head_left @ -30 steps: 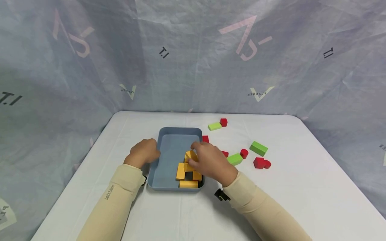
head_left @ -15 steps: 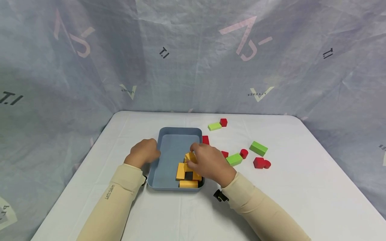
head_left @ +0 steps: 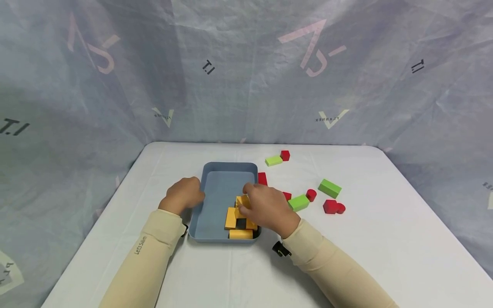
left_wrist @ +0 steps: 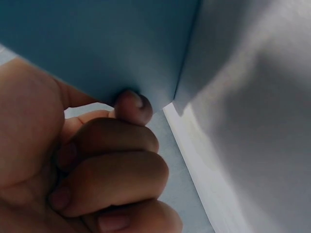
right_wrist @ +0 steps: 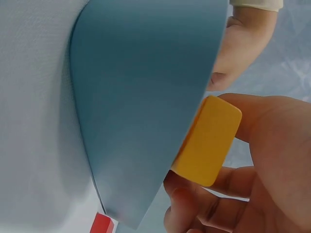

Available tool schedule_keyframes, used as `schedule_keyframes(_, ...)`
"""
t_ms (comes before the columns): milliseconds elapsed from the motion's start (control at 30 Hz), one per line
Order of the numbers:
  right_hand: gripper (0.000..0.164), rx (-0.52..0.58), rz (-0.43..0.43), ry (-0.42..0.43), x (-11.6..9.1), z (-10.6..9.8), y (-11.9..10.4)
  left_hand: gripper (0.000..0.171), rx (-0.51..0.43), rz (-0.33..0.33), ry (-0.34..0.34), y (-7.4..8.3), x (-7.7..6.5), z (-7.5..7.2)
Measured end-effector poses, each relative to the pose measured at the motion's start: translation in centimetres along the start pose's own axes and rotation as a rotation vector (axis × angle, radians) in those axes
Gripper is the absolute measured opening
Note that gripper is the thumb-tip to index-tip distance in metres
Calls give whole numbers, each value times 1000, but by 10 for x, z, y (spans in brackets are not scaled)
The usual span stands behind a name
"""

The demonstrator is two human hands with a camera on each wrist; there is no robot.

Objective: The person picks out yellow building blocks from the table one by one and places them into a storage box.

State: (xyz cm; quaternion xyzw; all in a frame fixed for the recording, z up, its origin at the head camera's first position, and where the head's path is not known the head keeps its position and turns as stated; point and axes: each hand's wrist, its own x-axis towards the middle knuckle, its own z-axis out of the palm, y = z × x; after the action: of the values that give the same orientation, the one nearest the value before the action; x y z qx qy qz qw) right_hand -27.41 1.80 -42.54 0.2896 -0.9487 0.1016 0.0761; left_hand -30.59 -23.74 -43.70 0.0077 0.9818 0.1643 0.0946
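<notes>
A blue-grey tray [head_left: 215,196] stands on the table with several yellow blocks [head_left: 230,218] along its right side. My left hand [head_left: 182,194] grips the tray's left wall; in the left wrist view the index finger and thumb pinch its rim, the other fingers curled. At the right wall, my right hand [head_left: 269,207] reaches over the tray and holds a yellow block [right_wrist: 211,141] between thumb and fingers. In the right wrist view this block sticks up past the rim, tilted. The right hand covers part of the yellow blocks and of the right wall.
To the right of the tray lie several loose red and green blocks, among them a green block [head_left: 329,188], a red cylinder [head_left: 311,195] and a red block [head_left: 262,179] against the tray. A grey printed cloth [head_left: 246,85] hangs behind the white table [head_left: 165,162].
My right hand has shifted very slightly toward me and the left, around the yellow block. The left hand and the tray stay where they were.
</notes>
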Motion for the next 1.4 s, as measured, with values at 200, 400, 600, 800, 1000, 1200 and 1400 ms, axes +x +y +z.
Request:
schedule_keyframes(200,41,-1,3,-16,2,0,-1,14,2,-7,-8,-4,-2,-2)
schedule_keyframes(400,40,4,44,-32,2,-4,-3,14,-3,0,-10,-8,-5,0)
schedule_keyframes(600,36,12,76,-22,2,-7,-2,14,1,11,3,-10,-5,1)
schedule_keyframes(800,35,15,88,-17,4,-10,0,14,-2,16,5,-9,-2,-1)
schedule_keyframes(1000,35,37,99,-13,1,-8,3,13,-8,20,-7,-12,0,3)
schedule_keyframes(1200,36,3,100,18,-4,-8,7,13,4,26,-2,-14,-4,7)
schedule_keyframes(1400,41,-5,114,57,-3,-18,13,25,80,-27,6,-11,-17,-4)
